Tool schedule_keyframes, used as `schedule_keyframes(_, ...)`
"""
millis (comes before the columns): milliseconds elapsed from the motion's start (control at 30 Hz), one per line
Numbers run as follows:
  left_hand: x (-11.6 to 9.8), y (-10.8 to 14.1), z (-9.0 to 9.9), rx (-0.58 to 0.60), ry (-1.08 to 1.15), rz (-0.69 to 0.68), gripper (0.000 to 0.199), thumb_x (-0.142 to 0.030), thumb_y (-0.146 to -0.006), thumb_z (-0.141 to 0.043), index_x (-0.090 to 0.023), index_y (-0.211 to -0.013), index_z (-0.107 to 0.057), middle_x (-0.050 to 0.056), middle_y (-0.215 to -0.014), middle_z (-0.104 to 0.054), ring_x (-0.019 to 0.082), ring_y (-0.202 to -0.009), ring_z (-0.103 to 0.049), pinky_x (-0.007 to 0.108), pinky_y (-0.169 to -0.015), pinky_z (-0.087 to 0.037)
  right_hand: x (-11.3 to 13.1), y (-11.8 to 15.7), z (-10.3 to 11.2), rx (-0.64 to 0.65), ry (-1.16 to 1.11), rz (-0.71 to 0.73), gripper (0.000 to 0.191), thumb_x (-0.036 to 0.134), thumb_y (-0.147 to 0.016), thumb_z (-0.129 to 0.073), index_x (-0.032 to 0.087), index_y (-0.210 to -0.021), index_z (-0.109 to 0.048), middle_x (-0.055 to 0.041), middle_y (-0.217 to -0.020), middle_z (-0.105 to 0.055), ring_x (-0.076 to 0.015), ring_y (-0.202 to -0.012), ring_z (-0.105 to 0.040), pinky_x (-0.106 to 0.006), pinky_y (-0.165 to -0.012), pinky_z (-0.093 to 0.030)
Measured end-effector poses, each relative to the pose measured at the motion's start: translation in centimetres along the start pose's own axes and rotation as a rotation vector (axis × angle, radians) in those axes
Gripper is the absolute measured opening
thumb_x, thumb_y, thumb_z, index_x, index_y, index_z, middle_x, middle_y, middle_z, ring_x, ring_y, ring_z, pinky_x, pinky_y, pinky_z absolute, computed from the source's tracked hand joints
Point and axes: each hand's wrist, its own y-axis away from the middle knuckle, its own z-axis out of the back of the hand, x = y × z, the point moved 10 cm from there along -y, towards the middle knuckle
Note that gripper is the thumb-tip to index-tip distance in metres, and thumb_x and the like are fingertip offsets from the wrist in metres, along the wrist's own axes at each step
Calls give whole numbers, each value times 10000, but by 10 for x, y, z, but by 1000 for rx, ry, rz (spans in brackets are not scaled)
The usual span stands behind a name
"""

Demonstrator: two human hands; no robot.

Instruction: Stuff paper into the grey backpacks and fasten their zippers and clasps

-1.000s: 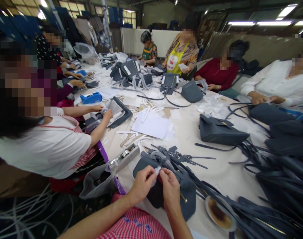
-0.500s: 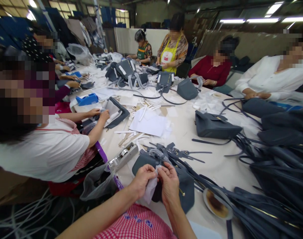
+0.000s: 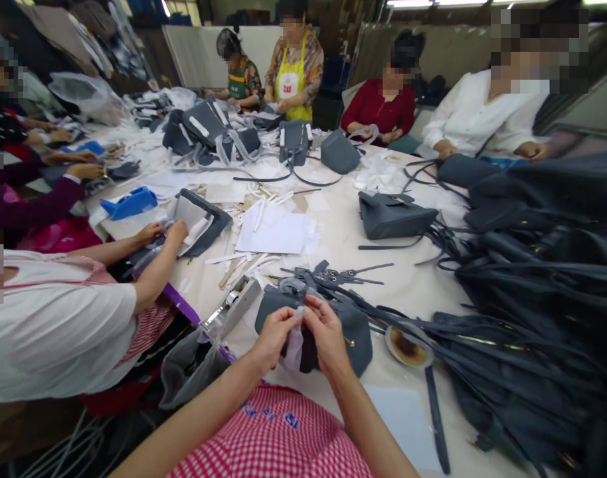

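A dark grey-blue handbag lies on the table right in front of me, with a gold zip on its right part. Its handle is wrapped in translucent plastic film. Over the bag, my left hand and my right hand meet, thumbs and fingertips pinched together on a whitish strip of plastic film. The strip hangs down between my palms. Dark material shows behind it, and my fingers hide part of the handle.
A tape dispenser stands left of the bag. Loose straps lie behind it, a tape roll to the right. Many dark bags are heaped at right. White paper lies mid-table. A co-worker's arm reaches in from the left.
The camera view has turned right and down, so things appear farther left and more of the right-hand bag heap shows. My hands still pinch the film over the bag.
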Motion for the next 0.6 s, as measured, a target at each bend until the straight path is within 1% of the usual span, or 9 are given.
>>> schedule_keyframes(133,-2,-2,-10,57,-32,49,252,-309,-588,-764,-158,-658,-576,-43,-588,-590,80,-523,-534,176,-506,-393,37,45,11,234,-28,-36,383,402,-754,-735,212,-1082,-680,-76,-1136,-693,-217,-1069,-619,-359,-955,-457)
schedule_keyframes(200,-4,-5,-6,15,-27,92,174,-220,-588,-734,-154,-673,-598,-2,-670,-666,121,-640,-623,203,-610,-489,48,76,45,247,-18,-62,365,418,-784,-709,215,-1085,-676,-85,-1120,-703,-228,-1060,-633,-390,-950,-466)
schedule_keyframes(233,-5,-9,-2,-26,-23,108,136,-180,-591,-712,-150,-679,-613,9,-690,-683,137,-678,-645,223,-650,-519,49,90,77,156,10,-71,370,437,-779,-707,207,-1068,-678,-88,-1053,-722,-230,-989,-660,-397,-905,-491)
schedule_keyframes(267,-5,-13,2,-53,-27,127,104,-153,-595,-691,-149,-668,-617,10,-692,-690,142,-691,-653,235,-669,-537,48,107,120,-11,52,-77,389,464,-755,-718,197,-1036,-686,-83,-964,-735,-227,-894,-679,-393,-849,-513)
schedule_keyframes(300,-6,-19,4,-64,-38,144,75,-140,-608,-673,-149,-666,-625,7,-695,-696,138,-695,-654,233,-679,-545,45,128,169,-223,101,-75,418,495,-719,-731,188,-1001,-693,-72,-887,-735,-217,-806,-677,-382,-800,-524)
schedule_keyframes(367,-3,-28,6,-72,-106,189,17,-140,-638,-649,-144,-651,-638,8,-679,-699,124,-656,-634,198,-623,-536,41,198,276,-816,188,-42,503,541,-556,-796,178,-893,-708,-43,-780,-712,-212,-756,-650,-346,-762,-521)
schedule_keyframes(400,-1,-31,7,-82,-135,207,11,-135,-647,-634,-141,-642,-642,10,-673,-699,123,-651,-626,187,-597,-529,34,233,315,-1015,191,-34,538,567,-506,-789,181,-869,-697,-31,-781,-698,-212,-784,-633,-336,-772,-511)
schedule_keyframes(500,0,-33,6,-103,-198,226,49,-126,-648,-612,-140,-637,-657,14,-665,-694,132,-648,-609,172,-528,-501,3,312,391,-1356,158,-82,563,603,-405,-747,191,-778,-658,-14,-729,-653,-234,-817,-603,-340,-741,-495)
schedule_keyframes(600,-2,-31,4,-134,-248,224,52,-139,-627,-612,-145,-635,-663,6,-657,-681,134,-613,-586,180,-482,-476,-31,341,424,-1462,97,-191,498,568,-383,-734,182,-685,-648,-38,-696,-642,-263,-810,-606,-352,-676,-481)
